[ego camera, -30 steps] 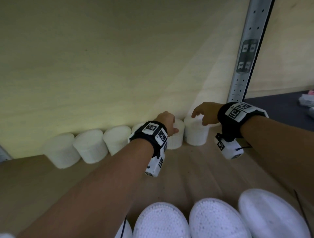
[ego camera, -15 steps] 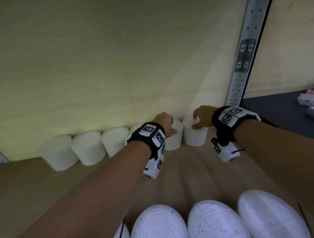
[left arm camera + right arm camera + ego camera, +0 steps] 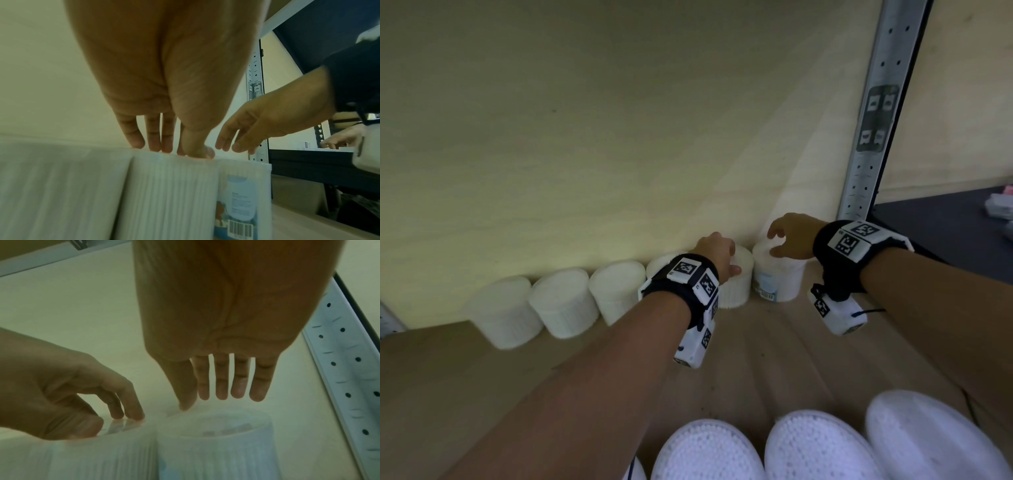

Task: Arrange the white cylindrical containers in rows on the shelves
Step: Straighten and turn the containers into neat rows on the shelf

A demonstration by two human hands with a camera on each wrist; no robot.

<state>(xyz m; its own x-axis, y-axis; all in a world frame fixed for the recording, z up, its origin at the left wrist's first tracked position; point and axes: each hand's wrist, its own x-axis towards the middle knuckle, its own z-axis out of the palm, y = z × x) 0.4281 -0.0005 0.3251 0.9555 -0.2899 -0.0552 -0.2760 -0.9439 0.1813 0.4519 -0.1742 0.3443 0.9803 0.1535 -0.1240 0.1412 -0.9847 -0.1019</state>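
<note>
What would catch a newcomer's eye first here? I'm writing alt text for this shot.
A row of white containers lines the wooden shelf's back wall. Both hands reach its right end: the left hand rests on one container, the right hand hovers over the labelled end container. Three more white tops sit nearest the camera.

A stockroom: perforated metal upright (image 3: 869,137), wooden shelf (image 3: 756,359), barcoded white containers (image 3: 565,301).

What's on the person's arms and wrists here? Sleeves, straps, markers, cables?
Both forearms are bare, with no sleeves in view. Each wrist wears a black band topped with white plates printed with black square fiducial markers. A white boxy camera unit hangs under each wrist, also carrying markers; a thin black cable runs from the right one. The left hand and right hand are bare, no gloves.
</note>
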